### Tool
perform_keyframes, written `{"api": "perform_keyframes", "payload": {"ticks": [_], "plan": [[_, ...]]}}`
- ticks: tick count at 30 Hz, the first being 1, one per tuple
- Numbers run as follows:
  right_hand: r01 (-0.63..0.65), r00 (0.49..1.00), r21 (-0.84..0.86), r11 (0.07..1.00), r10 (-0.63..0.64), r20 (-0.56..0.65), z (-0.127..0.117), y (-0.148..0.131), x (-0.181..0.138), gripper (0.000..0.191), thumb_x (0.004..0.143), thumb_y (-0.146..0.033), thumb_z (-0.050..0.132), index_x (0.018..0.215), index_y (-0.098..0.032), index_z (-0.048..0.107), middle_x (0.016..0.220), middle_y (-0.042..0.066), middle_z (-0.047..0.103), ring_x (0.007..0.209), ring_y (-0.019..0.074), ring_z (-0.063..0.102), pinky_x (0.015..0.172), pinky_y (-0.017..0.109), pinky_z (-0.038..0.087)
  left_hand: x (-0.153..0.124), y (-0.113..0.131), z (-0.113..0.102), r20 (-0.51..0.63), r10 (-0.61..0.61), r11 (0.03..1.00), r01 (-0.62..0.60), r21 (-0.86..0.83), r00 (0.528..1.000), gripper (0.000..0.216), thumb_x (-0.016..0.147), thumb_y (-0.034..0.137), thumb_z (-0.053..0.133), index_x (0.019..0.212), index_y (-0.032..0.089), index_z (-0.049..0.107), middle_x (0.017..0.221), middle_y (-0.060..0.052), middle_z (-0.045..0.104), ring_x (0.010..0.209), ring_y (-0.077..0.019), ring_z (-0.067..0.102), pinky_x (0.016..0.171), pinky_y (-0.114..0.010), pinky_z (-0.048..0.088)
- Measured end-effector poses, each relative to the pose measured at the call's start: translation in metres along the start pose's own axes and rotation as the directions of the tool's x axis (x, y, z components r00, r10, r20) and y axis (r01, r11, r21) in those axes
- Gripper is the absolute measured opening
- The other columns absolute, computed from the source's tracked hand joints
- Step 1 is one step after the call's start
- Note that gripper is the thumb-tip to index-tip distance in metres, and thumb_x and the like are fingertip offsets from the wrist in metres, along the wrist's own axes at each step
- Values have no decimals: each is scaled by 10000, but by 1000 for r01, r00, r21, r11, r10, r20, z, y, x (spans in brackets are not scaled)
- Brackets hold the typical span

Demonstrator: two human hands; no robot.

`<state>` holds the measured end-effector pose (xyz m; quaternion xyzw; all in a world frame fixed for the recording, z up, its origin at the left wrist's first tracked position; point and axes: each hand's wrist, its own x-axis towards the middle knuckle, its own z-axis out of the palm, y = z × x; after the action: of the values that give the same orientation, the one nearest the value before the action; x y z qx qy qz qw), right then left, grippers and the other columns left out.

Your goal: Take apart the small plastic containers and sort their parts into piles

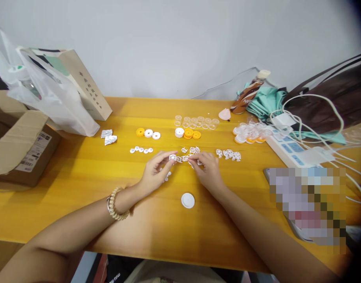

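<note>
My left hand [156, 168] pinches a small white plastic piece [172, 157] between thumb and fingers, a little above the table. Close by on the right, my right hand [207, 171] has its thumb and forefinger pressed together; what is in them I cannot make out. Small white openwork pieces [194, 150] lie around and behind its fingertips. More openwork pieces [231, 154] are spread to the right. Small white parts [167, 175] are partly hidden by my left hand. A round white lid [187, 200] lies flat between my forearms.
Behind my hands are clear cups [200, 122], orange rings [192, 134], white rings [149, 133] and white discs [141, 150]. Foil packets [110, 140] and a cardboard box [24, 145] are left. Bagged parts [251, 131], a power strip [286, 147] and a bottle [247, 94] stand right.
</note>
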<state>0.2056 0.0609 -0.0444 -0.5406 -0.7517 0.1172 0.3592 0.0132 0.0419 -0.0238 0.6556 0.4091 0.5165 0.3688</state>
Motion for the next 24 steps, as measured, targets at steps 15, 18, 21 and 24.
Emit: {"api": "perform_keyframes", "payload": {"ticks": [15,18,21,24], "plan": [[167,985,477,863,-170,-38,-7,-31,-13,144,841,-175,546,963,-235,596,787,7,613,693,134,563,652,276,461,-5,-2,6,214,-80,987,108,-123,974,243,852,230,573,1087,170,564,851,-44,669,715,-91,617,609,-166,479],[214,977,467,858,-194,-92,-6,-32,-14,124,841,-136,533,908,-226,587,769,3,615,681,125,564,646,265,470,-7,0,7,181,-108,989,124,-80,978,237,833,250,603,1049,159,570,851,-46,664,749,-103,621,676,-192,494],[259,966,456,851,-216,-145,-6,-33,-16,147,833,-98,529,899,-221,575,773,2,621,684,118,572,642,254,477,-8,5,7,133,-102,992,111,-63,986,216,817,251,623,1002,146,584,873,-53,664,787,-109,623,741,-212,503],[289,955,424,858,-229,-188,-6,-33,-17,177,824,-81,532,914,-228,570,796,9,635,708,125,587,653,261,486,-7,8,7,113,-154,982,165,-88,982,218,789,273,653,954,140,603,865,-55,680,767,-117,635,733,-225,519]]}}
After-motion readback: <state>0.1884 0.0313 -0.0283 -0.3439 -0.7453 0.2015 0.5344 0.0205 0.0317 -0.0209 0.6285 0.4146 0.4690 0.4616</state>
